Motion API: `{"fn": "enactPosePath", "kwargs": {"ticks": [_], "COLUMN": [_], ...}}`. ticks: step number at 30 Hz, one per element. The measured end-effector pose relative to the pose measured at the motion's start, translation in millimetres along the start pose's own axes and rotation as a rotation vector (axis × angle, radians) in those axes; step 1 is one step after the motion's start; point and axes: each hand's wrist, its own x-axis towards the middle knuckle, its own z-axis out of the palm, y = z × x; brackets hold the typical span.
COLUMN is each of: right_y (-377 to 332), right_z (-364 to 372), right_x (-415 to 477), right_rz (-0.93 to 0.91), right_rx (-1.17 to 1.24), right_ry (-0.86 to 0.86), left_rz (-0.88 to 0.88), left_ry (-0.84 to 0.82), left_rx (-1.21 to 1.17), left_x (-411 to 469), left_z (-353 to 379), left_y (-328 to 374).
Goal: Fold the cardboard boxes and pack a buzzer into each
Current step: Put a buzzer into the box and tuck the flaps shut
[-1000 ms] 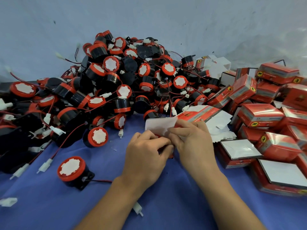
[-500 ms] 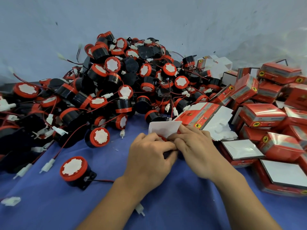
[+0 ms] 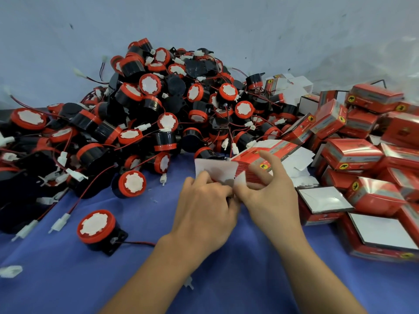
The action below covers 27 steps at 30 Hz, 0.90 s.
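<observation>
Pinching one cardboard box together: left hand curled, right hand forefinger raised.

The bench is covered in matt blue cloth. The buzzers have glossy black plastic bodies, red plastic rims and dull white faces. Their connectors are white plastic on thin red-sheathed wires. The folded boxes are glossy red cardboard that catches the light. The flat box shows a matt white inner side. The pale wall looks matt and scuffed.
</observation>
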Motion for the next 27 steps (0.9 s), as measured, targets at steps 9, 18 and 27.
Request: {"fn": "enactPosePath", "kwargs": {"ticks": [9, 18, 27], "right_y": [8, 18, 19], "right_z": [17, 25, 16], "right_x": [-3, -1, 4], "right_rz": [0.197, 0.118, 0.015], "right_rx": [0.34, 0.309, 0.124], "right_ry": [-0.167, -0.17, -0.182], "left_rz": [-0.161, -0.05, 0.06], "left_ry": [0.006, -0.037, -0.157], "left_rx": [-0.244, -0.007, 0.187], "left_x": [-1, 2, -1], "left_z": [-6, -1, -8], "left_y": [-9, -12, -7]}}
